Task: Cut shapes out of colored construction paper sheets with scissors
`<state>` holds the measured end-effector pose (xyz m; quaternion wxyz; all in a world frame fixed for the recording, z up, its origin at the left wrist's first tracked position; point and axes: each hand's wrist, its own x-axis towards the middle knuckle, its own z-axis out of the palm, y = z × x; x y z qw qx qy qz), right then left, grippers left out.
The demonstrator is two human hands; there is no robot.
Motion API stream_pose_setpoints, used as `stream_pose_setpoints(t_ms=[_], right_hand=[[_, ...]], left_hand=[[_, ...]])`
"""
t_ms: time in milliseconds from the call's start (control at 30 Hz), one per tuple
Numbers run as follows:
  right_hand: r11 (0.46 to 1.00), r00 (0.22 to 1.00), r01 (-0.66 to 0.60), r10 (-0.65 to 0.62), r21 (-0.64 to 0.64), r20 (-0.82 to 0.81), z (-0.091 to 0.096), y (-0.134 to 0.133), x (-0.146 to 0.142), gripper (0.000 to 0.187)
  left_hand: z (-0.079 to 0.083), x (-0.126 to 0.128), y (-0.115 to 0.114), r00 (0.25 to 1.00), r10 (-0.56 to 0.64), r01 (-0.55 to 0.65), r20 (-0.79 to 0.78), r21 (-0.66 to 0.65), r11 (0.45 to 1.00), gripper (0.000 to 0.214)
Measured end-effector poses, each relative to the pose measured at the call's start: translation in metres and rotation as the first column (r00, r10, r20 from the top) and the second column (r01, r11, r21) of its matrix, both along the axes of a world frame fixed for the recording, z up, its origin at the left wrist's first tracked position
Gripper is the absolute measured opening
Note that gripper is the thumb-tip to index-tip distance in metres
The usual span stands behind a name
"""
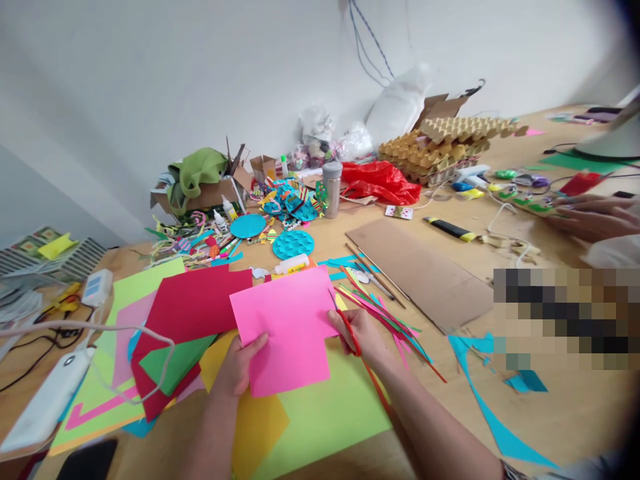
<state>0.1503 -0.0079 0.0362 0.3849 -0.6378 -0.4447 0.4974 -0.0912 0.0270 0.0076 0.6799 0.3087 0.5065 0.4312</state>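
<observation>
My left hand (239, 365) pinches the lower left edge of a pink paper sheet (290, 327), thumb on top. My right hand (361, 335) is closed round red-handled scissors (350, 331) at the sheet's right edge; the blades point up along that edge. The sheet is held above a lime green sheet (325, 413) and an orange sheet (260, 427). Red paper (195, 303) and a folded green piece (173, 363) lie just to the left.
Cut paper strips (385, 320) and a brown cardboard panel (420, 270) lie to the right. Blue scraps (480, 393), teal discs (293, 244), a glue bottle (291, 265), a steel tumbler (331, 189), egg trays (445, 143) and a white device with cable (50, 400) surround. Another person's hand (595, 217) rests far right.
</observation>
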Motion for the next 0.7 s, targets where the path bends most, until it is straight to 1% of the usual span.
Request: stream_pose_setpoints(t_ms=[200, 433, 700], right_hand=[[0.999, 0.999, 0.01, -0.008, -0.053, 0.05, -0.0024, 0.0026, -0.0011, 0.058], [1.0, 0.997, 0.007, -0.005, -0.027, 0.081, -0.0074, 0.0028, 0.0013, 0.055], [0.999, 0.998, 0.025, -0.022, -0.039, 0.065, -0.0068, 0.0028, 0.0023, 0.053]], left_hand=[[0.0029, 0.0008, -0.0007, 1.0, -0.017, 0.017, 0.006, -0.011, 1.0, 0.035], [0.0031, 0.0027, -0.0023, 1.0, 0.001, -0.001, 0.008, -0.026, 1.0, 0.036], [0.0059, 0.0036, -0.004, 1.0, -0.03, 0.03, 0.004, -0.036, 0.999, 0.034]])
